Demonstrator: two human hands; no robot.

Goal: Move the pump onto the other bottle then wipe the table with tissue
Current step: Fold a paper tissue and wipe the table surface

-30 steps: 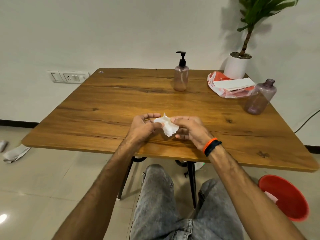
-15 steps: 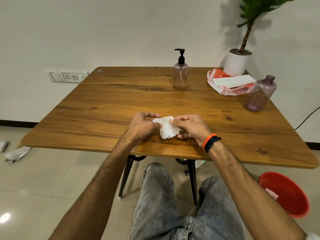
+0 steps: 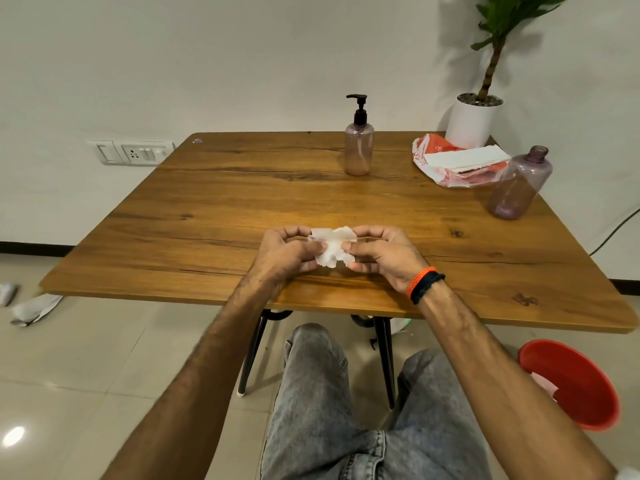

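My left hand (image 3: pixel 282 252) pinches left edge of tissue (image 3: pixel 333 246), thumb on top, fingers curled behind. Tissue sits between both hands, just above near part of table (image 3: pixel 214 216), small, crumpled. My right hand (image 3: pixel 382 252) pinches right edge same way. Tissue feels light, soft, limp; tears if pulled hard, so bunch it, press flat under fingers for wiping. Farther back: bottle with pump (image 3: pixel 359 147) upright; open bottle (image 3: pixel 519 185) near right edge.

Brown wood-grain table (image 3: pixel 207 216); white crumpled tissue (image 3: pixel 333 249); black pump (image 3: pixel 359 110) on pinkish translucent bottle (image 3: pixel 358 152); purple translucent capless bottle (image 3: pixel 519 185); red round plastic bin (image 3: pixel 575 382).
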